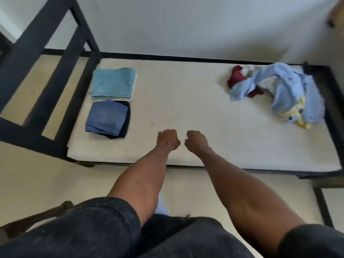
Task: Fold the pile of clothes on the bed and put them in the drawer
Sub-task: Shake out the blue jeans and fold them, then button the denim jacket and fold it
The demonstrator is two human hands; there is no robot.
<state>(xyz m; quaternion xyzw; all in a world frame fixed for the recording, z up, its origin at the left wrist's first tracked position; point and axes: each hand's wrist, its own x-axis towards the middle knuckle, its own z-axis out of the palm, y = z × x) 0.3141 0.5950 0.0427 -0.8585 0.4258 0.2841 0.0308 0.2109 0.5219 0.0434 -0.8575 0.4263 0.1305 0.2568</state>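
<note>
A loose pile of clothes (275, 90) lies at the right end of the cream mattress (186, 94): light blue, dark red, white and yellow pieces. At the left end sit two folded stacks, a teal one (112, 82) farther back and a blue one on dark cloth (108, 119) nearer me. My left hand (168, 139) and my right hand (196, 140) hover side by side over the mattress's front middle, both curled into fists and holding nothing. No drawer is in view.
The black bed frame (204, 59) runs around the mattress, with a tall slatted headboard (46, 62) at the left. A white wall stands behind. A dark wooden piece (37, 216) shows at the lower left on the pale floor.
</note>
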